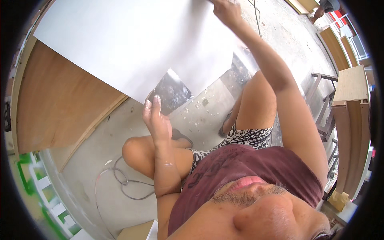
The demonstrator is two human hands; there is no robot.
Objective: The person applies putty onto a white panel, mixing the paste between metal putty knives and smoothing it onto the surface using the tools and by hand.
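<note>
My left hand (157,116), its fingertips dusted white, is closed on the edge of a grey square plate (173,91) smeared with white. The plate overlaps the near edge of a large white panel (120,44). My right arm reaches far forward to the panel's right side. There my right hand (228,12) is closed, with white on its fingers, at the top rim of the picture. A dark edge shows beside its fingers, but most of what it grips is cut off. A blurred shadow falls on the panel next to it.
A brown wooden panel (60,100) stands at the left below the white one. A thin hose (128,182) loops on the grey concrete floor (100,160), which has white flecks. Wooden cabinet parts (352,88) stand at the right. Another person (328,6) is partly visible top right.
</note>
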